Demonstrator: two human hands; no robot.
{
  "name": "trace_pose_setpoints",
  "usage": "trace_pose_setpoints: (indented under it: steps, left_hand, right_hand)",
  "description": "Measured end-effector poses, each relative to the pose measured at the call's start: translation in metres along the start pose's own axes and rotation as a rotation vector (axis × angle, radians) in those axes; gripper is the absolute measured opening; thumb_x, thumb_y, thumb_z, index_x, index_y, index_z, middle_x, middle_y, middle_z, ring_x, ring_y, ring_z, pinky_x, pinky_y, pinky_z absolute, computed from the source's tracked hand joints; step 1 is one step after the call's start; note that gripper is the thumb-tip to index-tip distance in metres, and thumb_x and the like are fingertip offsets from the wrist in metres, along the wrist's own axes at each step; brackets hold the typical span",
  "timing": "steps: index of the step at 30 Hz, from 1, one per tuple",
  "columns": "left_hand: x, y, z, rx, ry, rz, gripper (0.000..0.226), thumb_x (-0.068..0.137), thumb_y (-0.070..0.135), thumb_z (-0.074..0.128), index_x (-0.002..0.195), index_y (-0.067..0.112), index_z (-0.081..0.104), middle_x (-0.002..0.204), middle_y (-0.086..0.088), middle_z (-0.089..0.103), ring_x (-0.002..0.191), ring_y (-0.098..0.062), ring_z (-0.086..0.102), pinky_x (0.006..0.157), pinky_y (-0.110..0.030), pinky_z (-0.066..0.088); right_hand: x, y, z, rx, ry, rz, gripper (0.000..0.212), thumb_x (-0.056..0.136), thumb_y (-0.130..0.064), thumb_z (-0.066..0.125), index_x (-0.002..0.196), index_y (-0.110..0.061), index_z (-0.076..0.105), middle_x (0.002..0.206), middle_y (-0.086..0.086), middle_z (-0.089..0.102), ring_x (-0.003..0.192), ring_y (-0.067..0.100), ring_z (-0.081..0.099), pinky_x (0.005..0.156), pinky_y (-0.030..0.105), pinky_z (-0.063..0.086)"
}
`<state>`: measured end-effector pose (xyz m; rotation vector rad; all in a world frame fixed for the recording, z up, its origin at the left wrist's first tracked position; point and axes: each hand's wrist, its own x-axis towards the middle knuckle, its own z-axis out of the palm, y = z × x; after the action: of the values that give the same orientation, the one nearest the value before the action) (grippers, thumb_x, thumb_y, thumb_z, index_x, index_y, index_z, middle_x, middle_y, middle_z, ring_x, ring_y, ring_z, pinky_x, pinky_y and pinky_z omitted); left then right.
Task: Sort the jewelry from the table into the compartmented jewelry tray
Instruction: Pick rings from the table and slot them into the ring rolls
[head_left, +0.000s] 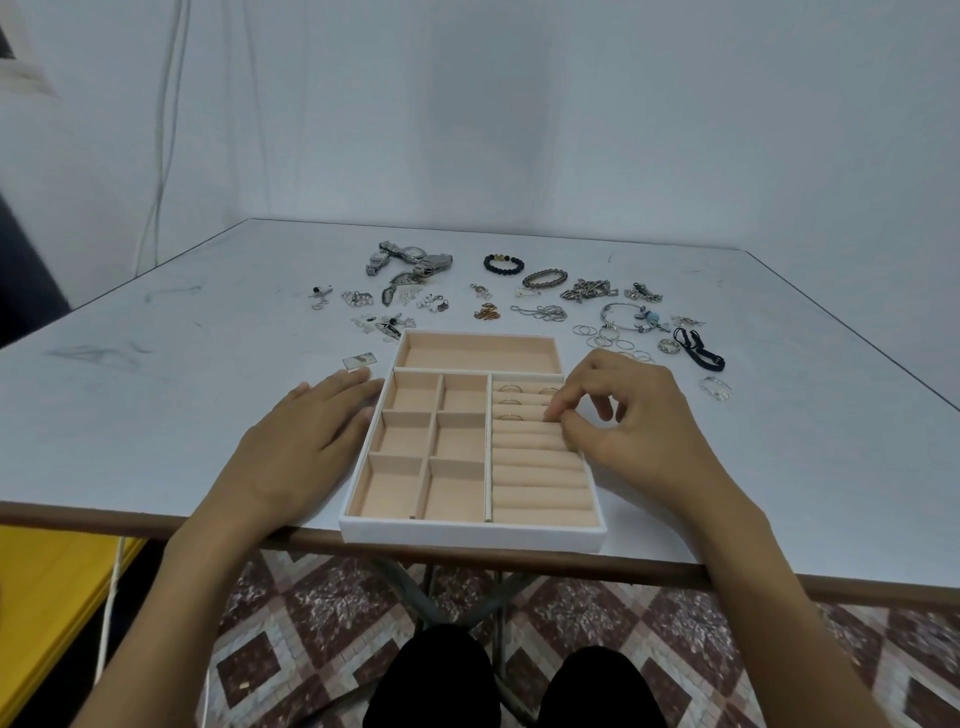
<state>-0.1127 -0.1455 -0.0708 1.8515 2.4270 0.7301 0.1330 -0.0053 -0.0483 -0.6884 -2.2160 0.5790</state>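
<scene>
- Left hand (306, 441) lay flat, fingers straight, against the jewelry tray (467, 535) at its left wall — probably bracing it, as its front sat at the table (130, 415) edge.
- A few rings (511, 387) stood in the far ring rolls (540, 457); nearer rolls were free.
- Right hand (623, 415) pinched thumb and forefinger together there — any ring inside was hidden.
- Loose rings (608, 338) lay just beyond, an open reach.
</scene>
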Motion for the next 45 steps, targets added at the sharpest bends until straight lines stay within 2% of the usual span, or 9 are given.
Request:
trace_pose_setpoints:
  steps: [6, 9, 14, 20, 23, 27, 32, 35, 45]
  left_hand:
    - [-0.001, -0.001, -0.001, -0.007, -0.004, 0.006, 0.082, 0.075, 0.065, 0.004, 0.143, 0.032, 0.036, 0.151, 0.015, 0.031, 0.129, 0.011, 0.015, 0.111, -0.021, 0.007]
    - [-0.001, 0.001, -0.001, -0.005, -0.003, -0.007, 0.069, 0.084, 0.058, 0.012, 0.143, 0.032, 0.036, 0.151, 0.014, 0.031, 0.136, 0.005, 0.019, 0.113, -0.022, 0.008]
    - [-0.001, 0.003, -0.008, -0.190, 0.042, -0.052, 0.038, 0.097, 0.041, 0.043, 0.133, 0.029, 0.051, 0.141, 0.011, 0.046, 0.130, -0.006, 0.039, 0.107, -0.028, 0.028]
    - [0.025, 0.030, -0.025, -0.399, 0.210, -0.110, 0.024, 0.093, 0.016, 0.055, 0.112, 0.027, 0.065, 0.111, 0.010, 0.063, 0.107, -0.009, 0.055, 0.084, -0.019, 0.038]
    - [0.052, 0.071, -0.027, -0.398, 0.138, 0.001, 0.025, 0.089, 0.025, 0.056, 0.112, 0.026, 0.066, 0.109, 0.013, 0.064, 0.101, -0.008, 0.057, 0.084, -0.018, 0.043]
    - [0.094, 0.125, -0.012, -0.169, -0.016, 0.155, 0.027, 0.091, 0.029, 0.051, 0.115, 0.027, 0.063, 0.114, 0.010, 0.064, 0.103, -0.012, 0.058, 0.095, -0.035, 0.045]
    - [0.134, 0.165, 0.034, 0.274, -0.132, 0.240, 0.029, 0.094, 0.032, 0.044, 0.112, 0.020, 0.063, 0.115, 0.001, 0.064, 0.111, -0.023, 0.053, 0.086, -0.036, 0.033]
    - [0.146, 0.171, 0.049, 0.443, -0.158, 0.235, 0.034, 0.093, 0.041, 0.049, 0.112, 0.017, 0.063, 0.113, -0.003, 0.063, 0.116, -0.026, 0.046, 0.097, -0.041, 0.029]
    - [0.156, 0.171, 0.061, 0.411, -0.146, 0.194, 0.030, 0.090, 0.041, 0.053, 0.108, 0.020, 0.064, 0.114, -0.001, 0.064, 0.117, -0.024, 0.047, 0.102, -0.042, 0.027]
  right_hand:
    - [0.000, 0.000, -0.003, 0.070, -0.050, 0.034, 0.023, 0.074, -0.007, 0.067, 0.071, -0.029, 0.072, 0.080, -0.013, 0.064, 0.065, 0.011, 0.048, 0.060, 0.020, 0.035]
    - [0.000, 0.001, -0.010, 0.151, -0.011, 0.070, 0.019, 0.081, -0.011, 0.067, 0.081, -0.029, 0.072, 0.082, -0.011, 0.066, 0.070, 0.012, 0.053, 0.061, 0.013, 0.037]
    - [0.017, 0.032, -0.026, -0.010, 0.267, 0.354, 0.026, 0.087, -0.011, 0.055, 0.084, -0.032, 0.069, 0.087, -0.011, 0.067, 0.059, 0.006, 0.053, 0.064, 0.025, 0.040]
    - [0.041, 0.062, -0.039, -0.327, 0.102, 0.524, 0.027, 0.089, -0.015, 0.055, 0.111, -0.023, 0.066, 0.108, -0.004, 0.064, 0.102, 0.020, 0.056, 0.078, 0.027, 0.034]
    - [0.049, 0.066, -0.039, -0.385, 0.067, 0.535, 0.023, 0.090, -0.022, 0.060, 0.112, -0.020, 0.066, 0.111, 0.000, 0.064, 0.107, 0.024, 0.057, 0.080, 0.029, 0.034]
    - [0.052, 0.069, -0.036, -0.427, 0.104, 0.545, 0.021, 0.090, -0.026, 0.062, 0.108, -0.017, 0.067, 0.113, 0.002, 0.065, 0.105, 0.027, 0.058, 0.077, 0.028, 0.034]
    - [0.050, 0.073, -0.034, -0.443, 0.123, 0.520, 0.014, 0.088, -0.025, 0.064, 0.097, -0.016, 0.070, 0.106, 0.002, 0.067, 0.097, 0.025, 0.060, 0.072, 0.026, 0.034]
    - [0.049, 0.075, -0.035, -0.443, 0.120, 0.502, 0.011, 0.088, -0.023, 0.064, 0.091, -0.016, 0.070, 0.101, 0.002, 0.067, 0.087, 0.022, 0.056, 0.069, 0.027, 0.034]
    - [0.050, 0.074, -0.028, -0.414, 0.115, 0.438, 0.004, 0.088, -0.021, 0.062, 0.092, -0.020, 0.062, 0.093, -0.005, 0.061, 0.088, 0.015, 0.049, 0.070, 0.029, 0.032]
